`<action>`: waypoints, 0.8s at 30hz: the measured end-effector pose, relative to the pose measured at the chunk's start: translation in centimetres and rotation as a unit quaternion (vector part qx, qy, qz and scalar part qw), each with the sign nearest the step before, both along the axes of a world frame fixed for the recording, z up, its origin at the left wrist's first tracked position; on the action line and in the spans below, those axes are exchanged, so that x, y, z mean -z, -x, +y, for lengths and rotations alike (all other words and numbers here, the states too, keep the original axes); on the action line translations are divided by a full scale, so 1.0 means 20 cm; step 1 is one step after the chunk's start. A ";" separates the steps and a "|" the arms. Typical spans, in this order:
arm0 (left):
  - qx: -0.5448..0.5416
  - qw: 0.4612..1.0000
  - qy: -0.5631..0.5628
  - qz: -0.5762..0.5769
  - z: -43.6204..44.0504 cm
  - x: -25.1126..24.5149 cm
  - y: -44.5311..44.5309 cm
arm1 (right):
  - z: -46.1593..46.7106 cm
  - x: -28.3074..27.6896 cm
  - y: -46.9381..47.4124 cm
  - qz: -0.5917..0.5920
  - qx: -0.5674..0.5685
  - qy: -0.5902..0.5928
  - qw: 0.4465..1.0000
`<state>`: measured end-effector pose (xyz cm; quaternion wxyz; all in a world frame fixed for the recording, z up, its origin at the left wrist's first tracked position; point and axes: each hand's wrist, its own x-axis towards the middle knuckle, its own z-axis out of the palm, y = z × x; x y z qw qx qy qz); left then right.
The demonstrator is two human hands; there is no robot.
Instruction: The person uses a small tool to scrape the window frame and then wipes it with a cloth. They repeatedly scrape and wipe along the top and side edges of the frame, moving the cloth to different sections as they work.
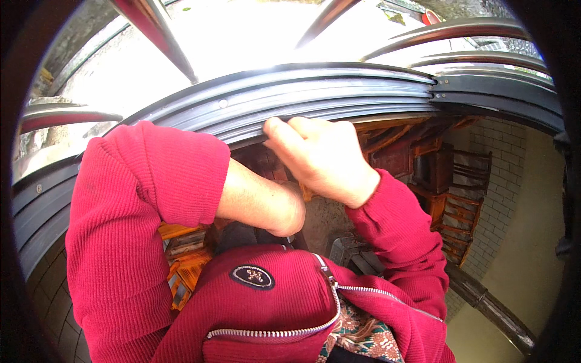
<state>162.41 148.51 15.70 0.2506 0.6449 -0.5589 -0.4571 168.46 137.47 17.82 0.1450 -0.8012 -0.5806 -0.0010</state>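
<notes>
A dark metal sliding-window frame with grooved tracks (317,90) curves across the view in front of me. My right hand (322,159) is at its lower edge, fingers curled under and knuckles against the rail. Whether those fingers grip anything is hidden. Lower and to the left, my left hand (289,211) bends down at the wrist below the frame. Its fingers are out of sight behind the wrist. Both arms wear the red ribbed sleeves of a zipped jacket (272,313), the left one pushed up the forearm.
Round metal bars (159,38) stand outside the frame against bright light. Below at right are wooden chairs (463,222), a wall with a brick pattern (494,177) and a dark pipe (485,299). Orange-brown wooden furniture (188,267) shows under my left arm.
</notes>
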 end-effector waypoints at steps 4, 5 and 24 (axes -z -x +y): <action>0.138 0.934 -0.268 -0.191 -0.28 0.06 0.07 | -0.05 -0.04 -0.05 -0.050 0.029 0.060 0.997; 0.141 0.931 -0.276 -0.192 -0.30 0.08 0.08 | -0.07 -0.06 -0.06 -0.042 0.039 0.086 0.995; 0.173 0.925 -0.273 -0.200 -0.30 0.12 0.07 | -0.25 0.02 0.03 0.223 0.313 -0.254 0.888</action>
